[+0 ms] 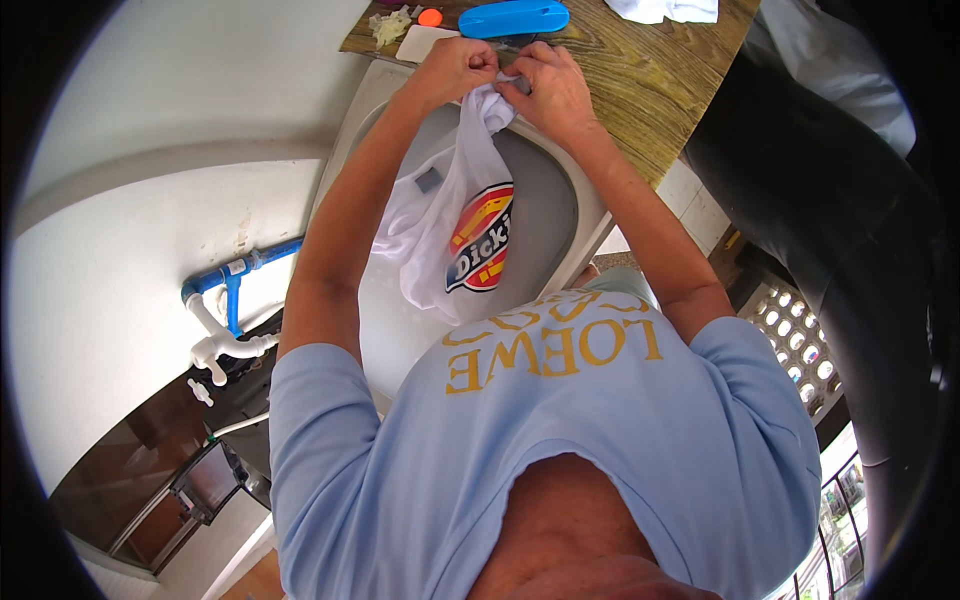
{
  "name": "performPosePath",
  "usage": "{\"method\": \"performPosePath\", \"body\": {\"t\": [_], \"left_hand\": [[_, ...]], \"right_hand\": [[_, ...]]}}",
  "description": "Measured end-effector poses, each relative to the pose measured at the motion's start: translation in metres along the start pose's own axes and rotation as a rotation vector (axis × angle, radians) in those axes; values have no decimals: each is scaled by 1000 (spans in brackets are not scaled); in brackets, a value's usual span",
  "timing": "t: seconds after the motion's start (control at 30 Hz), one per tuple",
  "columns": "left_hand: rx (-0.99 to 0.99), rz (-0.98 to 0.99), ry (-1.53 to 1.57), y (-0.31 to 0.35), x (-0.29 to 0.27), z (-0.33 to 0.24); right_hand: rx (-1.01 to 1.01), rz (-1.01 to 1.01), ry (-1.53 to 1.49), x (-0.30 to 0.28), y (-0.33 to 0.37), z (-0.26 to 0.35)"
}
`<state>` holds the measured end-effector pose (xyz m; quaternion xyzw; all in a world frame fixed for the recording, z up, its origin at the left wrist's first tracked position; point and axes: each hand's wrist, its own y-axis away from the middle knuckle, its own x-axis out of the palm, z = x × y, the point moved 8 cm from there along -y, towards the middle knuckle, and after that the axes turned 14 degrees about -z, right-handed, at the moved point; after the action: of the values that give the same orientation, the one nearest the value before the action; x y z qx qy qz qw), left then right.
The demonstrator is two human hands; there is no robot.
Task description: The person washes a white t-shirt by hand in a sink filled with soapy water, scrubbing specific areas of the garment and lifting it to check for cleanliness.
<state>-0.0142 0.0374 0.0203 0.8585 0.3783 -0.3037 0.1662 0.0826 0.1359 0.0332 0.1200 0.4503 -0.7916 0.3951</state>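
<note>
A white T-shirt (420,235) with a red, yellow and black printed patch hangs down over the grey basin of a chair-like or sink-like fixture (545,190). Its bunched upper end is pinched between my two hands at the far rim, beside the wooden table. My left hand (455,72) is closed, fingers curled on the cloth. Close beside it, my right hand (552,90) grips the same gathered cloth between thumb and fingers. The fingertips nearly meet, and the bit of fabric between them is partly hidden.
On the wood-grain tabletop (640,90) lie a blue oblong case (513,18), an orange round cap (430,17), a pale crumpled piece (390,27) and a white cloth (665,10). Blue and white pipes with a tap (222,345) run along the left wall. A black covered bulk (810,180) stands at right.
</note>
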Motion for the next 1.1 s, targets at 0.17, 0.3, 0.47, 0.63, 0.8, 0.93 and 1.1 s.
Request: {"method": "performPosePath", "body": {"t": [0.17,0.3,0.47,0.63,0.8,0.93,1.1], "left_hand": [[-106,63,94,1,1,2],[-66,59,3,-1,4,4],[-97,60,51,-4,6,14],[-158,115,96,-3,7,8],[-158,103,38,-6,9,9],[-144,-40,-34,-9,-1,18],[-211,101,105,-4,3,15]], "right_hand": [[10,15,4,0,-1,0],[15,16,6,-1,-1,0],[18,20,7,0,0,0],[29,30,12,1,0,-2],[16,47,22,2,-1,-2],[-2,5,4,2,0,-3],[49,19,2,2,0,-4]]}}
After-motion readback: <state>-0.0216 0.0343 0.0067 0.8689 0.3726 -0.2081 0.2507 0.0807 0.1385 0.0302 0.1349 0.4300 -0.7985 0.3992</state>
